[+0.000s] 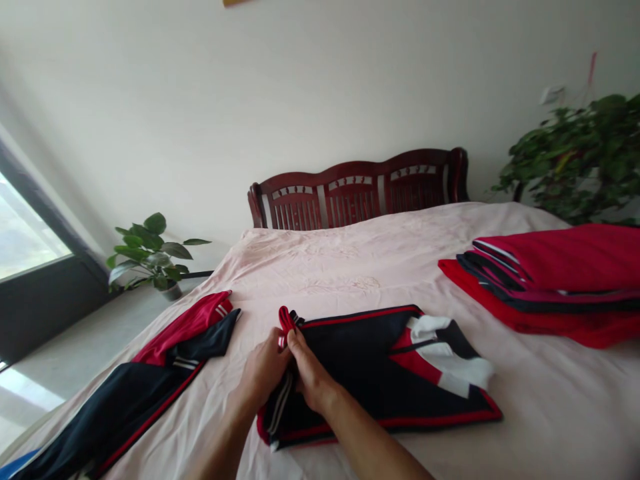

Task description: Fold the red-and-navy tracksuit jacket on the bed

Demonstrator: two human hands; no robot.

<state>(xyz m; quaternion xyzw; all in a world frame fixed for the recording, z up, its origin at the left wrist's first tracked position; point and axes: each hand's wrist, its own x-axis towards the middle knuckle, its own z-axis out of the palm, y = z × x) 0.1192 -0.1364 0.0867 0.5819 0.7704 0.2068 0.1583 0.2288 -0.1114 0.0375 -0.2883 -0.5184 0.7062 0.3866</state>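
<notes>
On the bed lies a folded navy collared top (345, 373) with red edging, a red neck insert and a white collar pointing right. My left hand (265, 367) pinches the striped ribbed edge at the top's left end. Right beside it, my right hand (310, 373) is closed on the same edge, its thumb uppermost. A bit of red fabric with white stripes sticks up between the two hands. Another navy and red garment (160, 380) with striped cuffs lies spread out to the left, apart from both hands.
A stack of folded red and navy clothes (565, 280) rests on the right of the pink bedsheet (320, 267). Behind the bed stands a dark wooden headboard (355, 190). Potted plants stand at left (155, 253) and right (585, 153). A window (30, 227) is at far left.
</notes>
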